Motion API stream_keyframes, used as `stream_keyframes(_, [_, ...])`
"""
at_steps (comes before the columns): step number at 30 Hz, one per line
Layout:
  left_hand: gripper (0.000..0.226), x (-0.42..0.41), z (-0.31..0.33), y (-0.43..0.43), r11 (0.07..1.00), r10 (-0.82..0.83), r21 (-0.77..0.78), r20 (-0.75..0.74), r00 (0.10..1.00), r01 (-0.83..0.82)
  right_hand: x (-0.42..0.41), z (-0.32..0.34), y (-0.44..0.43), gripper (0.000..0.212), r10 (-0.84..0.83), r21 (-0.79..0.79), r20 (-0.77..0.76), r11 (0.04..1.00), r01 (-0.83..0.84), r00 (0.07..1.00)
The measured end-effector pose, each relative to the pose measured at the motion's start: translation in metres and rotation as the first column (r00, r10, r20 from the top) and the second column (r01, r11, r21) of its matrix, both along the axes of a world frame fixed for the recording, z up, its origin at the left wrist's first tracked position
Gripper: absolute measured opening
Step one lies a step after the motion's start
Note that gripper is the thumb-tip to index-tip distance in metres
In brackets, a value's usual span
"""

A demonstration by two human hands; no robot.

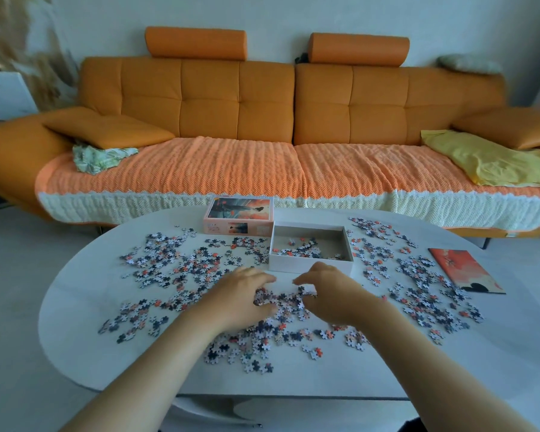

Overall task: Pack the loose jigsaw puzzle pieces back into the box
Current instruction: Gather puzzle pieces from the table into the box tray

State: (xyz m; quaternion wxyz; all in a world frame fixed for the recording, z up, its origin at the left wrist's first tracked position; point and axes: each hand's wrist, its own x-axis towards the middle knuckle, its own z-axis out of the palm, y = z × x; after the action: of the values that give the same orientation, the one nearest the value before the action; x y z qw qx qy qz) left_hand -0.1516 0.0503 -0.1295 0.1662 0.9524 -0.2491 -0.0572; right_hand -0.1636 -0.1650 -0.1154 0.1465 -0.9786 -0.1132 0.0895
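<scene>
Loose jigsaw pieces (175, 266) in white, dark blue and orange lie scattered across the white oval table (81, 307). The open white box (309, 265) stands at mid-table with a few pieces inside. Just in front of it, my left hand (240, 294) and my right hand (328, 291) rest on the table, fingers curled inward around a small heap of pieces (284, 302) between them. Both hands touch the heap; it still lies on the table.
The box lid (239, 216) with its picture lies at the table's far edge, left of the box. A reference picture sheet (465, 271) lies at the right. An orange sofa (262, 120) stands behind the table.
</scene>
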Motion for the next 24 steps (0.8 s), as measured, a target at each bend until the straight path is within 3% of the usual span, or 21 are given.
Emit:
stream_keyframes(3, [0.083, -0.002, -0.003, 0.012, 0.980, 0.023, 0.201, -0.057, 0.998, -0.011, -0.003, -0.001, -0.001, 0.061, -0.033, -0.135, -0.097, 0.991, 0.020, 0.995])
stream_keyframes(9, [0.064, -0.005, -0.011, 0.006, 0.998, 0.032, -0.059, -0.092, 0.995, -0.038, 0.002, -0.006, 0.022, 0.051, -0.018, -0.050, -0.129, 0.999, 0.012, 0.992])
stream_keyframes(14, [0.080, -0.005, -0.005, 0.006, 0.998, 0.036, 0.054, -0.116, 0.993, -0.030, 0.004, -0.003, 0.030, 0.071, -0.037, -0.126, -0.139, 0.992, 0.019, 0.990])
stream_keyframes(16, [0.075, -0.003, -0.006, 0.004, 0.997, 0.019, 0.080, -0.104, 0.994, -0.011, 0.005, -0.004, 0.036, 0.062, -0.028, -0.154, -0.122, 0.988, 0.009, 0.992])
stream_keyframes(19, [0.056, 0.001, -0.009, -0.001, 0.999, 0.023, -0.031, -0.088, 0.996, -0.025, 0.011, -0.004, 0.044, 0.037, -0.043, -0.053, -0.102, 0.998, 0.038, 0.994])
stream_keyframes(24, [0.036, 0.008, -0.012, -0.004, 0.991, 0.054, -0.119, -0.019, 0.998, -0.056, 0.018, 0.000, 0.048, 0.033, -0.101, 0.027, -0.051, 0.994, 0.102, 0.994])
